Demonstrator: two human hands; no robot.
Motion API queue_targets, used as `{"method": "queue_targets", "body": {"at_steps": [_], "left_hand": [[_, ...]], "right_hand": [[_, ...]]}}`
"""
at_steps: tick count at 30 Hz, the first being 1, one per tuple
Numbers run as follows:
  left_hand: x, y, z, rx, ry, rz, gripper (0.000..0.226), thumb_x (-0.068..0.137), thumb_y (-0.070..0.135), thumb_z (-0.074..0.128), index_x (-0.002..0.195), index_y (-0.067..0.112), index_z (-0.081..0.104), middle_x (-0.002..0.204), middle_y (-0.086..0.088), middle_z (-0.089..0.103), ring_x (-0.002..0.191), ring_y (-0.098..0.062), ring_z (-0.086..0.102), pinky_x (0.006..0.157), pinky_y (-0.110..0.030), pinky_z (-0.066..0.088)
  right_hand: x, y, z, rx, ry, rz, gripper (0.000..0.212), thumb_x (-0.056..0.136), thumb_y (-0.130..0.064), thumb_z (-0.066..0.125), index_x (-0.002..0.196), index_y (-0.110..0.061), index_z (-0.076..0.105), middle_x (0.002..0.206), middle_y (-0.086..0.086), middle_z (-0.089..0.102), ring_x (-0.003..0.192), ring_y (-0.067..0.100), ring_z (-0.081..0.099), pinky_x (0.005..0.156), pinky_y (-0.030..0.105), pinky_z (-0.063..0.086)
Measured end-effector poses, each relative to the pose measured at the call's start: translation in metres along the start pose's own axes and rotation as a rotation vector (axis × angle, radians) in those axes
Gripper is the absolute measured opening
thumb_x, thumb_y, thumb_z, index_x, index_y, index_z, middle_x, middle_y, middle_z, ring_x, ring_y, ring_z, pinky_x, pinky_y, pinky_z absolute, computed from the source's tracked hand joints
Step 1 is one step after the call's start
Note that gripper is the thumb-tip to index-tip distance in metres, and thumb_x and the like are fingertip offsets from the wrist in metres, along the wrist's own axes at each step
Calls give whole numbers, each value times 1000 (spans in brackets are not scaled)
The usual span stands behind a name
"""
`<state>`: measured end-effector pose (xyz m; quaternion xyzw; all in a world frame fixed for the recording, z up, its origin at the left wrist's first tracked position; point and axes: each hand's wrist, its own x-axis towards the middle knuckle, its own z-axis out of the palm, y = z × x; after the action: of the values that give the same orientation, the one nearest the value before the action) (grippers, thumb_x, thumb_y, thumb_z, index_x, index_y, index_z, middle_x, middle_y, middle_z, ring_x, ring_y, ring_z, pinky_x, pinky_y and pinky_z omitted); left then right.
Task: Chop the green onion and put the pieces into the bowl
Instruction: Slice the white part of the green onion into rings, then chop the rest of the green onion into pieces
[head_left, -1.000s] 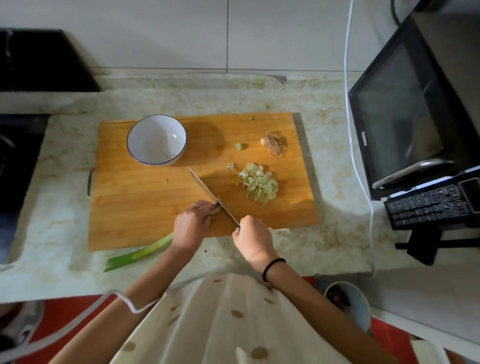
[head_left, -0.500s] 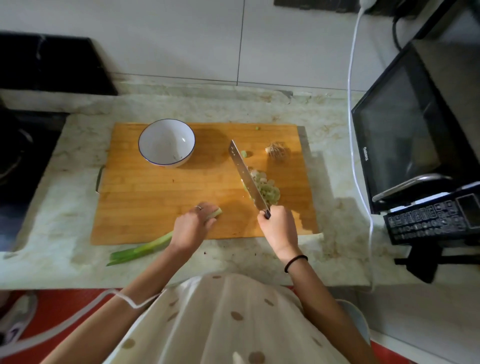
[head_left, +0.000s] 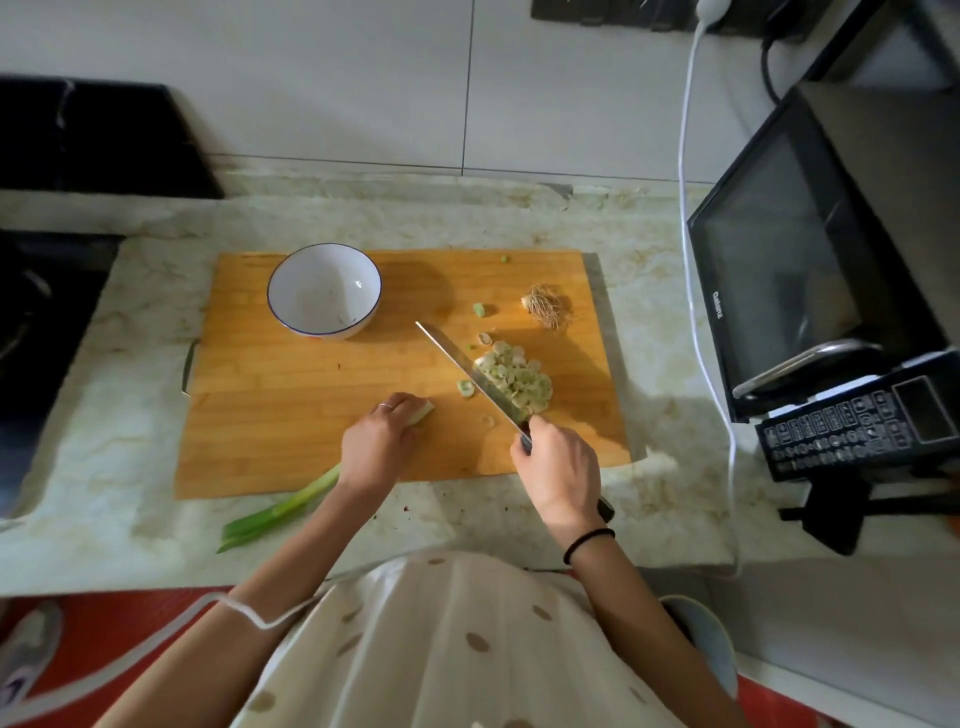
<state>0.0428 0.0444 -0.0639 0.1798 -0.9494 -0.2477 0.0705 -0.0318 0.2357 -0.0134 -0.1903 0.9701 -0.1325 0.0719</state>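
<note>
Partway through: a heap of chopped slices sits right of centre on the wooden cutting board, none visibly in the white bowl. The right hand grips the knife, blade against that heap. The left hand pins the green onion, whose pale cut end pokes past the fingers while its green leaves trail off the board's near edge.

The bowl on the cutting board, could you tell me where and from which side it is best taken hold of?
Take the bowl by its rim, probably from its left. It stands upright and open, with bare cutting board on that side. The left hand holds the green onion and the right hand the knife.
</note>
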Motion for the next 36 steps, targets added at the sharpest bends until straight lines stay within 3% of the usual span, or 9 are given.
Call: {"method": "queue_targets", "body": {"at_steps": [4, 9, 15, 21, 23, 25, 29, 32, 36], "left_hand": [[0, -1, 3, 2, -8, 2, 41, 78, 12, 69, 117, 15, 60, 121, -4, 60, 91, -31, 62, 66, -35, 49], [5, 18, -9, -112, 249, 115, 28, 86, 24, 59, 110, 11, 56, 117, -7, 55, 101, -26, 50, 83, -38, 41], [49, 61, -35, -13, -162, 498, 22, 89, 29, 41, 98, 21, 59, 102, 3, 59, 93, -21, 51, 79, -36, 39], [72, 69, -29, 183, -335, 522, 36, 98, 32, 33, 125, 20, 52, 135, 0, 50, 121, -20, 46, 98, -36, 33], [70, 65, -32, 112, -242, 471, 40, 98, 34, 37, 135, 21, 43, 145, 0, 38, 130, -17, 36, 103, -35, 27], [62, 59, -39, -27, -81, 402, 37, 95, 33, 45, 129, 19, 48, 139, -1, 43, 123, -20, 42, 99, -36, 32], [33, 34, -44, -99, 165, 291, 15, 81, 18, 69, 84, 10, 57, 105, -6, 60, 91, -25, 58, 70, -33, 46], [14, 16, -37, -69, 86, 190, 27, 73, 22, 76, 76, 11, 51, 100, -7, 59, 87, -26, 57, 65, -35, 47], [-4, -3, -25, 42, -66, 121, 41, 68, 16, 79, 104, 12, 60, 115, -9, 55, 98, -31, 55, 81, -40, 46]], "right_hand": [[-4, 5, -3, -31, 47, -44, 8, 82, -20, 58, 86, -14, 56, 68, 3, 63, 60, 24, 60, 51, 23, 32], [-4, 12, -9, -154, 17, -34, 30, 85, -21, 59, 114, -20, 52, 86, 2, 67, 75, 22, 64, 57, 25, 34], [-8, 15, -13, -213, 19, -96, 53, 83, -19, 63, 131, -20, 44, 98, 7, 67, 84, 27, 65, 57, 27, 32], [-8, 14, -9, -227, -60, -158, 55, 88, -21, 55, 138, -22, 31, 115, 4, 60, 96, 26, 61, 62, 30, 36], [-7, 14, -10, -194, -38, -125, 53, 87, -21, 56, 135, -23, 35, 112, 3, 61, 94, 26, 62, 61, 29, 37], [-6, 14, -10, -190, -29, -82, 45, 87, -22, 56, 130, -22, 41, 105, 3, 64, 90, 25, 64, 59, 28, 34], [-7, 17, -7, -60, 5, 47, 24, 85, -25, 58, 109, -24, 57, 88, 0, 69, 81, 21, 65, 57, 24, 34], [-12, 17, -2, 65, 35, 104, 13, 85, -27, 59, 96, -21, 61, 79, 1, 69, 76, 23, 64, 54, 22, 32], [-13, 15, 3, 118, -3, 93, 14, 87, -33, 56, 91, -20, 60, 75, -1, 67, 72, 22, 63, 52, 23, 33]]}}
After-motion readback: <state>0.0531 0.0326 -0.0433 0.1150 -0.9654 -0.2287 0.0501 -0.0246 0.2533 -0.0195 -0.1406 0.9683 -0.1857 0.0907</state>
